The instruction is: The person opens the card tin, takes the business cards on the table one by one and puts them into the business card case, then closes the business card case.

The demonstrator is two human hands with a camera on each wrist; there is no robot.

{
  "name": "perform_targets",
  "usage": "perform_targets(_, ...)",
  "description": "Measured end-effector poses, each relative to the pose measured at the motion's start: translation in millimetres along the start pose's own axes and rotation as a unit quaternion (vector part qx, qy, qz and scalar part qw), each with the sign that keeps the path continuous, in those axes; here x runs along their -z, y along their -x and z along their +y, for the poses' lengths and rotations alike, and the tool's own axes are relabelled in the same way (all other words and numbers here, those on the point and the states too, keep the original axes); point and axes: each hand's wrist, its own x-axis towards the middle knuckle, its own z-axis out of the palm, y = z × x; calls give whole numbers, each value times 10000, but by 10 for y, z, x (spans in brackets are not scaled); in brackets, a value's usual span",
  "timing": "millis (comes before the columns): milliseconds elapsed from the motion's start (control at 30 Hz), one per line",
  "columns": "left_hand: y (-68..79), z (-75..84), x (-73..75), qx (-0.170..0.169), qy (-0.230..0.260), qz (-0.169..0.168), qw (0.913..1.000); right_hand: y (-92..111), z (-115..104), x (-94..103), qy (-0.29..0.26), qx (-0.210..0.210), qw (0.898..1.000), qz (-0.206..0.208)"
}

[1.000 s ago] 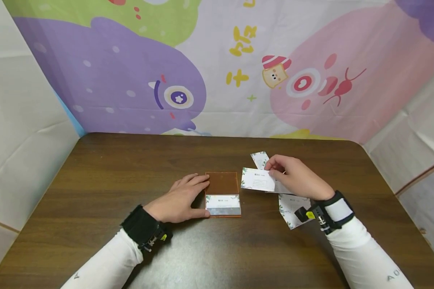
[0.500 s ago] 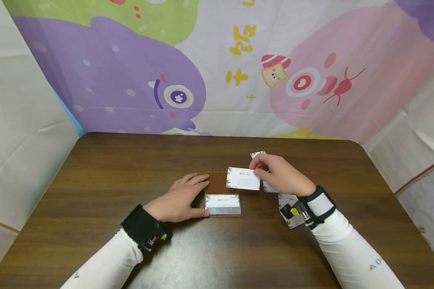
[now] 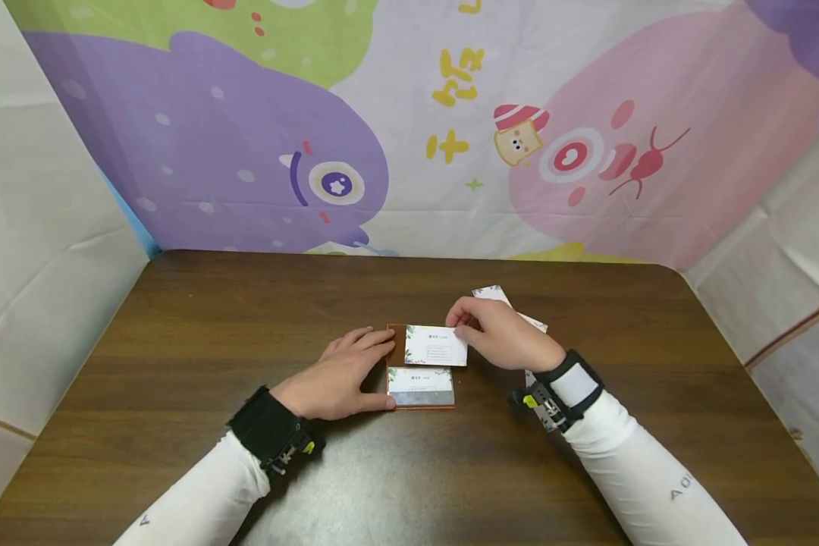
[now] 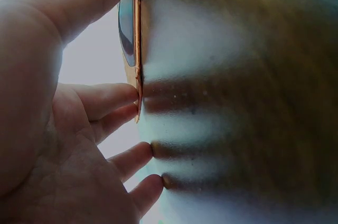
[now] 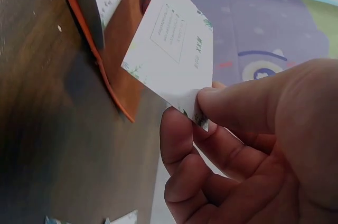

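Observation:
A brown card holder [image 3: 397, 343] lies unfolded on the table, and a white card [image 3: 419, 377] with leaf prints sits in its clear lower pocket [image 3: 421, 398]. Its left edge is held down by my left hand [image 3: 337, 379], fingers spread and nearly straight; the left wrist view shows the thumb and some fingertips touching that edge. My right hand [image 3: 508, 334] pinches another white card [image 3: 433, 346] by its right end, between thumb and fingers. In the right wrist view this card [image 5: 177, 49] hovers tilted over the holder's upper flap [image 5: 124, 60].
More leaf-printed cards [image 3: 489, 293] lie loose to the right of the holder, partly hidden under my right hand and wrist. The brown wooden table [image 3: 280, 296] ends at a cartoon-printed cloth [image 3: 409, 152] behind it.
My right hand has moved left with the pinched card, from above the loose cards to over the holder's upper flap. The left hand has stayed in place on the holder.

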Motion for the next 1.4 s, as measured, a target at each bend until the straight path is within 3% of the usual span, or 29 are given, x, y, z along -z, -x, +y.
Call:
perform_targets(733,-4,10,-2,25,-18,28,10000,-100,-64,-211,-47,108,9993,-349)
perform_targets(1400,11,10,26,-36,65,-39,10000,-12,-105,-309,60,191,9984,-532)
